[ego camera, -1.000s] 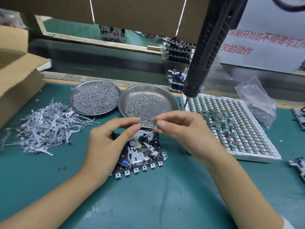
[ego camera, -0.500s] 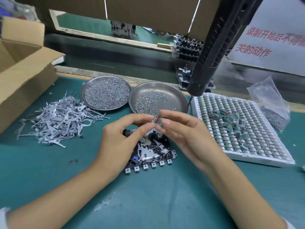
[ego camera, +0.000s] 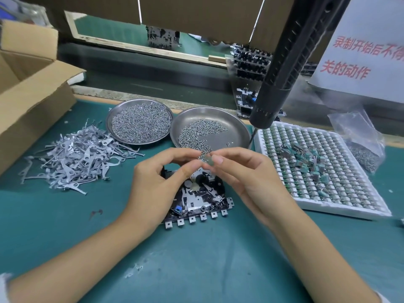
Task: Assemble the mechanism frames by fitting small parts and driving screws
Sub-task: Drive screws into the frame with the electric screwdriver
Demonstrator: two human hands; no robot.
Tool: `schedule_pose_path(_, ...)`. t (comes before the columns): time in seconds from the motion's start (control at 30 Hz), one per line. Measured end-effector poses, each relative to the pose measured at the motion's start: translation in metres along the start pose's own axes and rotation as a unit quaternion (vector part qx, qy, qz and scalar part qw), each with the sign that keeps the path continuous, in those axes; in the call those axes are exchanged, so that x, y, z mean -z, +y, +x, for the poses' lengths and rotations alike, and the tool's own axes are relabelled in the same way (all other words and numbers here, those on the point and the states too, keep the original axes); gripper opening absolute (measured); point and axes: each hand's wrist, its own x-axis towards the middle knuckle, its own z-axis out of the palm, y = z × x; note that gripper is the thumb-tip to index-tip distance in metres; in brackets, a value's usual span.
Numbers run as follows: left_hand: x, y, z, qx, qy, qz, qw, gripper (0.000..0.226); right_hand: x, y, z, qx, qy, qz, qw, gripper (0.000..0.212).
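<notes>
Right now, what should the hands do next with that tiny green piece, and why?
Probably lower it onto the mechanism frame. Both the left hand and right hand pinch the small green part just above the frame, and the hanging screwdriver is untouched, so fitting likely comes first.

A teal-green bench mat (ego camera: 54, 226) carries a pale grey heap of stamped metal levers (ego camera: 74, 158) and two silvery round dishes (ego camera: 236, 127) of shiny screws. The black-and-silver mechanism frame (ego camera: 196, 200) shows a small blue spot. The white foam tray (ego camera: 328, 171) holds a regular grid of parts, seemingly green.
</notes>
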Motion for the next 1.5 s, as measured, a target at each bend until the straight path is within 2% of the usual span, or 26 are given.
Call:
schedule_pose_path(0.17,-0.0014,0.0015,-0.0007,0.002,-0.001,-0.015,1.0,0.014,0.0012,0.0013,-0.0008,0.011,0.011,-0.064,0.998,0.018)
schedule_pose_path(0.33,-0.002,0.0026,-0.0007,0.001,-0.009,-0.025,1.0,0.015,0.0018,0.0039,0.0004,0.011,0.035,-0.064,0.997,0.017)
schedule_pose_path(0.53,-0.002,0.002,-0.0005,0.007,-0.013,-0.027,1.0,0.014,0.002,0.0038,-0.0002,-0.003,0.025,-0.073,0.997,0.029)
schedule_pose_path(0.87,-0.0013,0.0021,-0.0008,0.013,-0.028,-0.005,1.0,0.014,0.0011,0.0088,0.0008,0.006,0.025,-0.069,0.997,0.015)
schedule_pose_path(1.13,-0.0002,0.003,0.0001,-0.017,-0.038,0.036,0.998,0.01,0.0047,0.0048,0.0001,0.039,-0.012,-0.13,0.991,0.017)
schedule_pose_path(1.23,0.0005,0.0043,0.0002,-0.029,-0.029,0.042,0.998,0.014,0.0059,0.0047,-0.0009,0.05,-0.044,-0.154,0.986,0.017)
schedule_pose_path(1.4,0.0012,0.0084,-0.0004,-0.015,-0.034,0.034,0.999,0.028,0.0048,0.0035,-0.001,0.068,-0.05,-0.187,0.979,0.016)
schedule_pose_path(1.5,0.0037,0.0088,0.001,-0.007,-0.043,0.055,0.998,0.029,0.0043,0.0025,-0.0012,0.095,-0.046,-0.204,0.973,0.016)
